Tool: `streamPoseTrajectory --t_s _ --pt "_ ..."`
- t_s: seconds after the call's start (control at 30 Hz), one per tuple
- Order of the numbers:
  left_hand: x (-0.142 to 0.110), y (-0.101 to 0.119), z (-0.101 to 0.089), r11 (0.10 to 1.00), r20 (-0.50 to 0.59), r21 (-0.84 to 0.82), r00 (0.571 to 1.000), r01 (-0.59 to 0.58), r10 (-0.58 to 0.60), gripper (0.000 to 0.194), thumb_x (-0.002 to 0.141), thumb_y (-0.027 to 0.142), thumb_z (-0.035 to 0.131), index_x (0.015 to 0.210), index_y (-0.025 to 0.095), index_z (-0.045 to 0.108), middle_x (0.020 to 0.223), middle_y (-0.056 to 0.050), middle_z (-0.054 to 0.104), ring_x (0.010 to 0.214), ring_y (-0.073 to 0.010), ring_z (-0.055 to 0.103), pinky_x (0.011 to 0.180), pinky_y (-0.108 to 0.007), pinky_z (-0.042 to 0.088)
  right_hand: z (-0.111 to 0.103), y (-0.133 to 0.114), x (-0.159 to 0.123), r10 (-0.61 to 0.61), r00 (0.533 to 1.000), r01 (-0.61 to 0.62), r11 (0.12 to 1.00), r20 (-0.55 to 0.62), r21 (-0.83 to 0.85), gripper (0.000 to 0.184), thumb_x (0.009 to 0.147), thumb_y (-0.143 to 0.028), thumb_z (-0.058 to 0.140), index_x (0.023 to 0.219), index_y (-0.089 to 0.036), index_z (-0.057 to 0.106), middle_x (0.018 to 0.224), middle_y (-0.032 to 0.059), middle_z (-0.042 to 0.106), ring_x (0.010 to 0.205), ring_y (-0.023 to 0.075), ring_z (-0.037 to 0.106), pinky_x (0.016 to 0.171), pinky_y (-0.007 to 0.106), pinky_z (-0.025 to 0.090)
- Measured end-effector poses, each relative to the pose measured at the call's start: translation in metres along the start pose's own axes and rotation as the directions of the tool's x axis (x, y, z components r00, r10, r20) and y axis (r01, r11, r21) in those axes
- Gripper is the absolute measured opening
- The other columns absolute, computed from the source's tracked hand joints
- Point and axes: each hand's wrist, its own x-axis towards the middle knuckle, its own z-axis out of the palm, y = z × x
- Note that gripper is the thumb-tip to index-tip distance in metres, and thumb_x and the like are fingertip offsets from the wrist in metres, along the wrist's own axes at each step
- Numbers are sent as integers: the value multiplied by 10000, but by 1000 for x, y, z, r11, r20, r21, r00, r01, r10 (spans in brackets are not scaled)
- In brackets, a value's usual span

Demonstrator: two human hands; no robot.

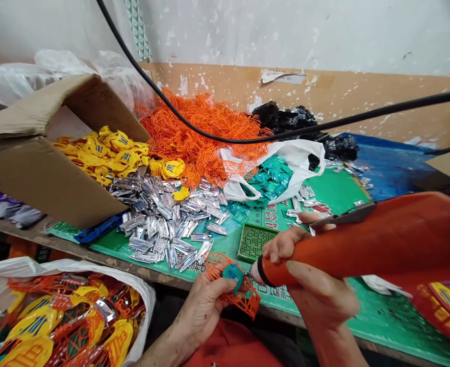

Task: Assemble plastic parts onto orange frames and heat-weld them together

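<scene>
We look down on a long wooden counter [68,248] under a green printed mat [335,191], set against a scuffed wall, with a black cable [133,66] crossing the view. An open cardboard box [45,178] stands at the counter's left end, and a white sack [18,270] of mixed plastic pieces sits below its front left corner. Along the back, the pieces lie in heaps, seemingly kept apart by colour: orange lattice frames [198,137], yellow pieces [102,153], silver pieces [167,219], and teal pieces [273,176] beside a white plastic bag [301,158].

At the front edge, the fingers of our right hand [317,290] are clenched around an orange-wrapped tool [335,250]. Those of our left hand [205,311] grip an orange lattice piece [244,295] bearing a teal part [232,275], apparently held up off the counter to meet the tool's black-ringed tip. That tip is partly hidden by the lattice, so we cannot make out the contact. A red bag [431,326] is cut off at the lower right corner.
</scene>
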Motion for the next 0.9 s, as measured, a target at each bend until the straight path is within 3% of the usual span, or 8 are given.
streamPoseTrajectory --t_s 0.3,0.47,0.57,0.7,0.83,0.9 --pt "0 -2 -2 1000 -18 5 1000 7 -7 237 556 172 777 780 149 705 688 -6 662 629 -132 616 607 -230 471 1 3 -2 -1 1000 1 1000 13 -1 491 700 -143 701 1137 -311 551 713 -45 603 631 129 572 637 307 499" --pt "1 -1 -1 999 14 37 1000 -6 5 269 574 175 768 837 146 715 729 -19 680 670 -156 638 668 -268 510 -1 -5 4 -33 999 33 999 -15 -8 504 662 -98 673 1113 -294 560 694 -46 604 611 126 569 624 304 499" --pt "1 0 -2 999 38 35 999 -10 9 277 601 189 777 868 151 714 773 -28 690 715 -167 645 711 -298 531 -12 -11 20 -126 987 120 991 -98 -66 493 636 -84 638 1088 -268 572 673 -46 607 596 130 568 622 316 495" --pt "1 1 -3 998 80 61 997 16 -20 291 623 208 792 897 148 714 804 -45 701 741 -178 654 719 -309 546 -37 -9 53 -294 926 235 940 -238 -245 382 580 -111 662 947 -204 610 594 -55 596 523 136 549 566 316 469" --pt "1 2 -3 997 88 65 995 37 -43 293 611 226 816 875 141 722 810 -62 718 758 -195 669 756 -335 553 -60 9 74 -328 896 208 906 -300 -369 152 567 -150 679 694 -172 600 548 -50 580 484 132 531 526 312 458" --pt "2 3 -2 998 78 47 996 44 -47 308 596 228 830 874 150 724 842 -62 727 786 -205 677 784 -346 551 -67 19 78 -332 892 202 900 -308 -386 122 565 -154 689 611 -168 577 551 -42 582 488 126 529 535 311 461"
